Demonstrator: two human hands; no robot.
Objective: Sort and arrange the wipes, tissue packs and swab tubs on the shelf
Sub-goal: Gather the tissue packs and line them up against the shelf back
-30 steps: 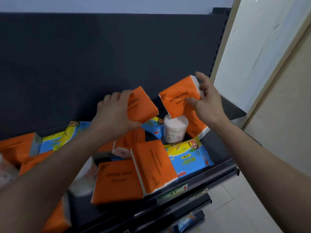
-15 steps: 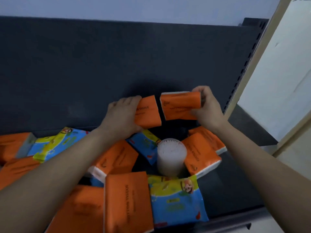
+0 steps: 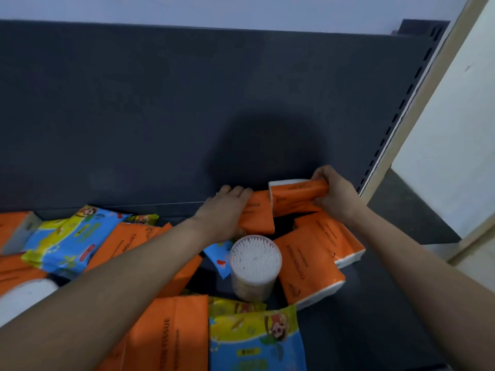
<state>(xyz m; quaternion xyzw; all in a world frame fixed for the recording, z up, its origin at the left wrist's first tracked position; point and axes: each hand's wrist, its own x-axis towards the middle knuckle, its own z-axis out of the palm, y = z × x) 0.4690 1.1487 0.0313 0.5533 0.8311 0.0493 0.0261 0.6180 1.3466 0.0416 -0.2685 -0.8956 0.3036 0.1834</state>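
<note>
Both tissue packs (image 3: 297, 195) nearer back panel (image 3: 160, 116)

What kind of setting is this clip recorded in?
Probably a shop aisle or mock retail display: a dark metal shelf with a slotted upright, stocked with several identical orange cotton-tissue packs, blue-and-yellow wipe packets and a clear round tub of white cotton swabs.

Person, arms only in sight. Left hand (image 3: 225, 212) and right hand (image 3: 337, 194) bare. Left forearm (image 3: 120, 285) and right forearm (image 3: 417, 266) bare along their whole visible length, slim, smooth. Knuckles stand out plainly. Nails too blurred to tell.
</note>
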